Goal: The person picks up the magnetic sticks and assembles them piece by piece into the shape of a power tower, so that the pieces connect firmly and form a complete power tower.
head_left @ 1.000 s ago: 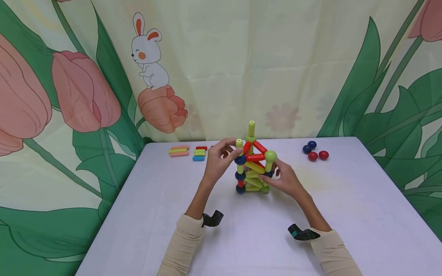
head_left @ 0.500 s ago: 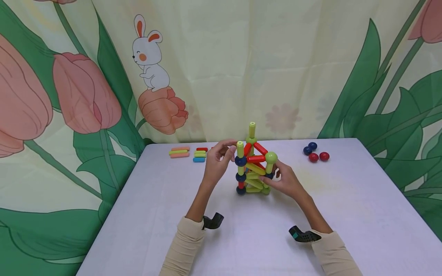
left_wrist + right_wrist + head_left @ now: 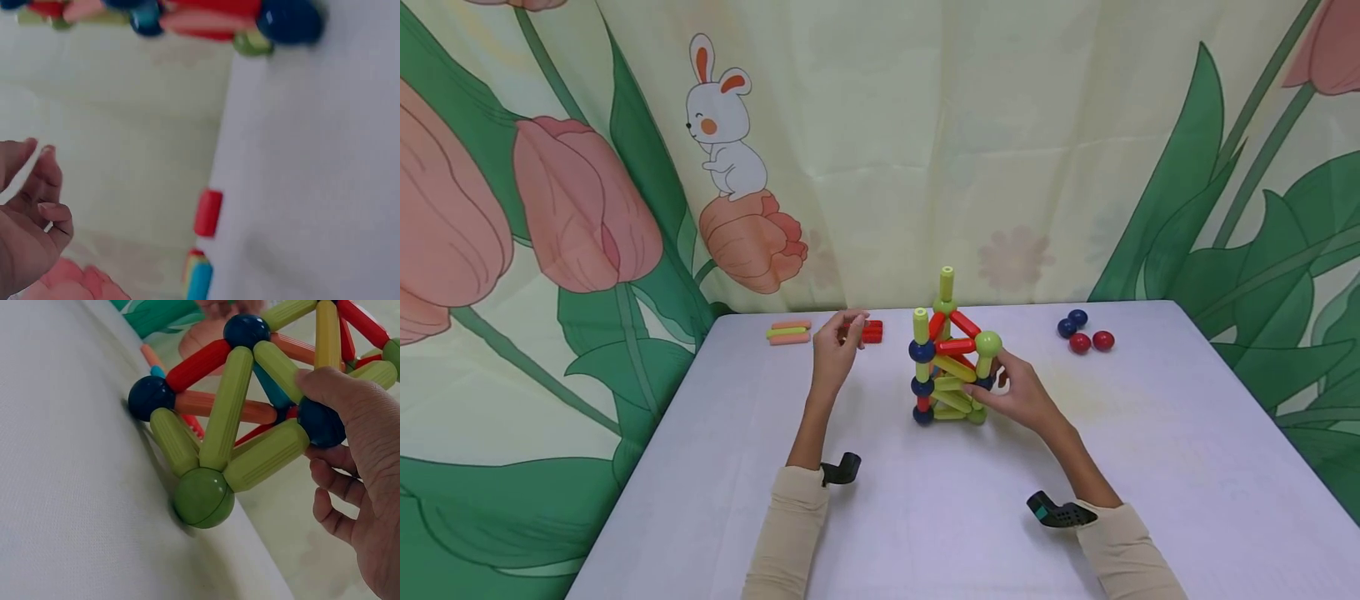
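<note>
One ball-and-rod tower (image 3: 955,344), seemingly steadied only by the right hand (image 3: 1018,390) pinching its navy ball (image 3: 322,425), stands right of the left hand (image 3: 835,354), which has moved off, loosely curled and empty

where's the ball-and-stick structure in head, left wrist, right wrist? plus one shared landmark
Head: ball-and-stick structure stands just right of centre.
Left wrist: ball-and-stick structure along the top edge, left to right of centre, blurred, cut off.
Right wrist: ball-and-stick structure large, upper middle to right edge, cut off.
Landmark: white tabletop, at right in left wrist, at left in right wrist.
</note>
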The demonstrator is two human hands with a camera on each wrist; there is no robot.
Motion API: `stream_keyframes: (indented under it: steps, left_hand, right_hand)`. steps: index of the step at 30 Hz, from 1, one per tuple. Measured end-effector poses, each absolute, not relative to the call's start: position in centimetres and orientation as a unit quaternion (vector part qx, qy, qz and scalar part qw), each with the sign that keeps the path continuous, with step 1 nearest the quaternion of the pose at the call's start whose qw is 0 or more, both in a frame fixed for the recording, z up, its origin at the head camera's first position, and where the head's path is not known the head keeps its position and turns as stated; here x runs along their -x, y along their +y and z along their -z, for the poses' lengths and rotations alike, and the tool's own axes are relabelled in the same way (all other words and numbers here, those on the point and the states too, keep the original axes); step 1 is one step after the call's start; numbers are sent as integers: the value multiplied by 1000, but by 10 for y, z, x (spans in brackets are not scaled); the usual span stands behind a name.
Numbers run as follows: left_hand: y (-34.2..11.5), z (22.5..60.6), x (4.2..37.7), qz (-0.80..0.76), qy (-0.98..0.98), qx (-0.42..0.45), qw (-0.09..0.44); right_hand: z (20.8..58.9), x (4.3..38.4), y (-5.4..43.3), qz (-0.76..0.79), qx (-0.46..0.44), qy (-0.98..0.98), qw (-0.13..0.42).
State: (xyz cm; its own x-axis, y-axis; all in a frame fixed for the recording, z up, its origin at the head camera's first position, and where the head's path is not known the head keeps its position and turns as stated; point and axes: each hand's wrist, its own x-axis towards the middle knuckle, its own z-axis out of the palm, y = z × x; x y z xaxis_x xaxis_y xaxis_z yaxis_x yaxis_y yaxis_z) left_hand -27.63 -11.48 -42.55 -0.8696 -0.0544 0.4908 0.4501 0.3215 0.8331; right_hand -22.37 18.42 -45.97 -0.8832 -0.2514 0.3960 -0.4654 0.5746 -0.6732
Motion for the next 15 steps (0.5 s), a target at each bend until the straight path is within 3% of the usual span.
stream_keyframes:
  steps: [4,10,15]
  left_hand:
    - [-137,445,297,474,-850,76,217]
    - [-157,465,314,336,-932,-9,134]
    - [-164,478,321,242,-966,-24,91]
  right_hand:
    - [459,224,185,-416,-204,-877,130]
    - [459,224,185,-417,-205,-876,132]
    - [461,224,184,-418,-207,-875,128]
